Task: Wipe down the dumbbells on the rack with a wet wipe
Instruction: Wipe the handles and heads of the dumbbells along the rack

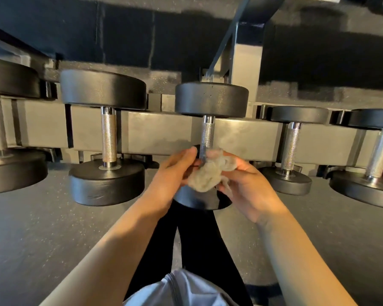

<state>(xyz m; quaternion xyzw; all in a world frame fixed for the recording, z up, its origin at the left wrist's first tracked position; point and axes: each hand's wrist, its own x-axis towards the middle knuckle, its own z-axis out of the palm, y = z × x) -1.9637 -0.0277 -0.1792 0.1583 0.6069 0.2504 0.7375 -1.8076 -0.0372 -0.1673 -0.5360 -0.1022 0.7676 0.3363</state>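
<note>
Several black dumbbells with knurled chrome handles lie across a grey rack (164, 131). The middle dumbbell (210, 100) is right in front of me. A crumpled greyish wet wipe (208, 175) sits over its near end, just below the handle. My left hand (170, 175) pinches the wipe's left side with curled fingers. My right hand (248, 184) grips its right side, and a fold of the wipe loops over the fingers. Both hands hide most of the dumbbell's near head (199, 200).
A larger dumbbell (106, 138) lies to the left and a smaller one (292, 146) to the right, with more at both edges. Dark speckled rubber floor (53, 228) runs under the rack. A grey upright post (248, 62) rises behind it. My dark-clad legs (199, 239) are below.
</note>
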